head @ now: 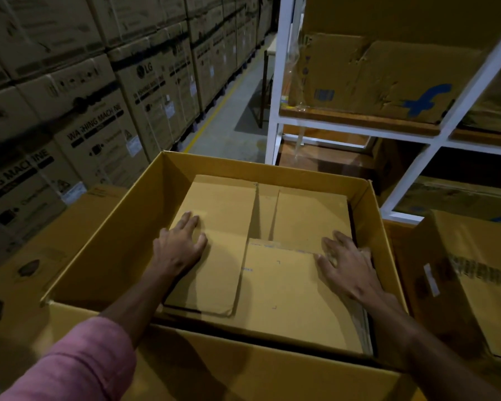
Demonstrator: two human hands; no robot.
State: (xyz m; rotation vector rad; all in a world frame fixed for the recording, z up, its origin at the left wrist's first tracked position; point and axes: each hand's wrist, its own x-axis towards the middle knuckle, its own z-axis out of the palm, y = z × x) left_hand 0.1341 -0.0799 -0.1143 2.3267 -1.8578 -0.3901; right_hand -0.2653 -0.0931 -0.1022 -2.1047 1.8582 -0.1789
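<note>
A large open cardboard box [122, 215] stands in front of me with its flaps up. Inside it lie flattened cardboard sheets [284, 287], stacked and overlapping, with a gap between the two far pieces. My left hand [180, 244] lies flat on the left sheet, fingers straight and pointing away. On the right sheet near the box's right wall rests my right hand [344, 264], fingers spread and nearly straight. Neither hand holds anything. A pink sleeve covers my left upper arm.
Stacked washing machine cartons [78, 120] form a wall on the left. A white metal rack [275, 82] on the right holds a worn cardboard box [382, 76]. Another carton [469, 282] stands at the right. A floor aisle with a yellow line [211, 111] runs ahead.
</note>
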